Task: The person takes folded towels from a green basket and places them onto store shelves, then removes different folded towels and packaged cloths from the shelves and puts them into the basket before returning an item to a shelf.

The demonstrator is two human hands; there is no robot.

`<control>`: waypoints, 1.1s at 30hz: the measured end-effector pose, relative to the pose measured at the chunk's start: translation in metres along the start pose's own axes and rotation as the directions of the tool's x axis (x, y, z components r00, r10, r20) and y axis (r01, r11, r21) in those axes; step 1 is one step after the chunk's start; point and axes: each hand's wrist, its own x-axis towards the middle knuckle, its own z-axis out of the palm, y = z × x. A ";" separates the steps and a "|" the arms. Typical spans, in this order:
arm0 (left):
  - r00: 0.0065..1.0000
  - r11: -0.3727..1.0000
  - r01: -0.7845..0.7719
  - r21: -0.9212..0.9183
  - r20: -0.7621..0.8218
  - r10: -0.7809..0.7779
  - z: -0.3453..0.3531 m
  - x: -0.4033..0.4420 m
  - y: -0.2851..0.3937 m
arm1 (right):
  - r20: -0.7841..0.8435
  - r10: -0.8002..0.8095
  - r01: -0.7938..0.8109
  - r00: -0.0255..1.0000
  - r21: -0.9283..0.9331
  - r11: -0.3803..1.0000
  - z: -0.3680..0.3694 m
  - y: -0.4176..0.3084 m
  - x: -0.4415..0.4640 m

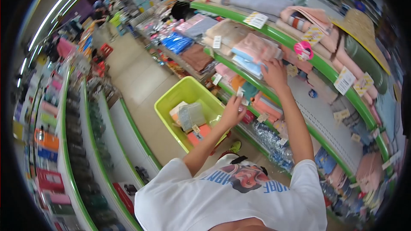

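My right hand [274, 73] is at one o'clock from my chest, upon the near end of a pile of folded cloths. The pink cloth [253, 47] lies on top and the pale blue cloth [247, 65] is under its near side, both on the shelf with the green edge [257, 84]. The right fingers are somewhat bent and a little apart, at the cloth edges; whether they pinch a layer, I cannot tell. I think this hand is there because the folded ends face the aisle, so the layers can be felt without opening the pile.

My left hand [233, 112] is at twelve o'clock, lower, close to a white tag [240, 91]. Its fingers are curled and near together, but I cannot tell if they hold the tag. Perhaps the hand is there to support my reach.

The pink cloth looks soft and rather thick (the picture is slightly blurred, so I say this with care), with an uneven, loose fold. The blue one looks flatter and smoother.

At eleven o'clock the yellow-green basket [173, 95] holds a grey cloth [192, 116] and an orange-red piece [199, 134].
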 end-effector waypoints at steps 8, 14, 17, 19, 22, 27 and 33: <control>0.607 0.577 0.787 -0.218 0.107 -0.788 0.036 -0.386 -0.099 | -0.133 -0.186 0.177 0.974 -0.077 0.981 0.047 -0.014 0.028; -0.162 -0.122 0.986 0.114 0.466 -0.870 -0.010 -0.640 -0.072 | -0.316 -0.210 0.189 0.925 -0.095 0.977 0.032 -0.044 -0.025; -0.204 -0.213 0.976 0.039 0.497 -0.844 -0.007 -0.648 -0.066 | -0.339 -0.111 0.177 0.934 0.169 0.970 0.030 -0.076 -0.091; -0.157 -0.204 0.978 -0.036 0.512 -0.844 0.004 -0.644 -0.084 | -0.157 -0.023 0.070 0.987 0.301 0.951 0.090 -0.083 -0.179; -0.097 -0.176 0.980 -0.097 0.540 -0.836 0.009 -0.638 -0.127 | 0.376 0.011 -0.233 0.926 0.551 0.801 0.141 -0.120 -0.300; 0.027 -0.088 0.984 -0.155 0.617 -0.786 -0.020 -0.645 -0.232 | 0.791 0.036 -0.668 0.610 0.489 0.561 0.183 -0.204 -0.355; -0.102 -0.299 0.794 -0.529 0.369 -0.924 -0.164 -0.556 -0.314 | 0.768 -0.063 -0.466 0.638 0.450 0.761 0.262 -0.301 -0.252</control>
